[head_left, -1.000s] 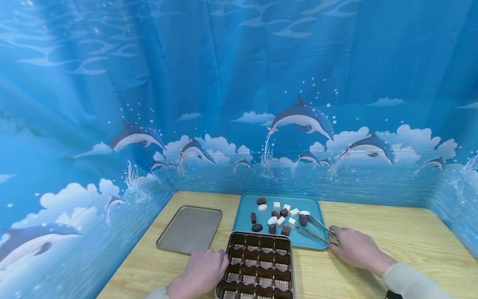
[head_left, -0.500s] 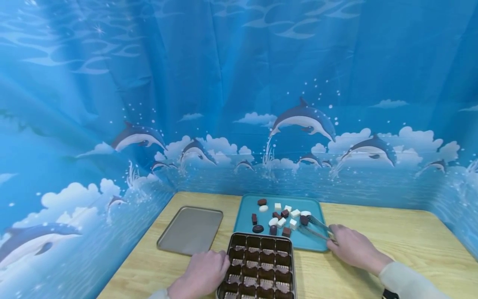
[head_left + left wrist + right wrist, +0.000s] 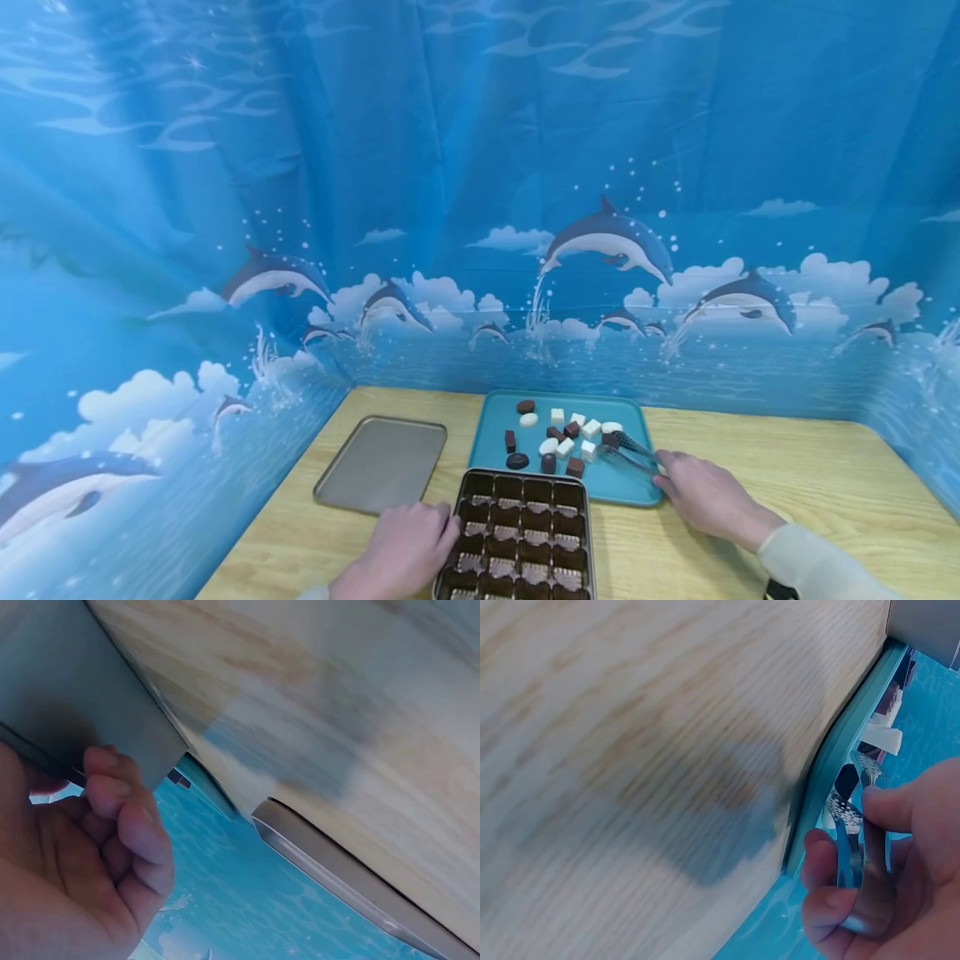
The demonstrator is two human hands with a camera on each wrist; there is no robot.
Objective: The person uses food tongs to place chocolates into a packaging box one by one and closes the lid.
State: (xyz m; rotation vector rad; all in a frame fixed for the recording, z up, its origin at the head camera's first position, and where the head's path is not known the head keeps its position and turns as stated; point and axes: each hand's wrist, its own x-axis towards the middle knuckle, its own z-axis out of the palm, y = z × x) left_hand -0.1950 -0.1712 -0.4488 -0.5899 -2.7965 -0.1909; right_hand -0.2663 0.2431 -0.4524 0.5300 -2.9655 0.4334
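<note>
In the head view my left hand (image 3: 405, 546) grips the left rim of a metal box holding a brown compartment insert (image 3: 517, 542). The left wrist view shows curled fingers at the edge of that box (image 3: 97, 697). My right hand (image 3: 716, 500) holds metal tongs (image 3: 633, 458) over the right part of a teal tray (image 3: 622, 490). A dark chocolate (image 3: 611, 439) sits between the perforated tong tips; the right wrist view shows the dark piece (image 3: 846, 780) between them too. White and brown chocolates (image 3: 588, 451) lie scattered on the tray.
A flat grey-brown metal lid or tray (image 3: 382, 462) lies on the wooden table (image 3: 795, 467) to the left. A blue dolphin-print curtain (image 3: 480, 208) stands behind the table. The box's far edge is close to the teal tray's front edge.
The tongs' arms have drawn closer together around the dark chocolate at the tray's right side. My left hand and the box stay in place.
</note>
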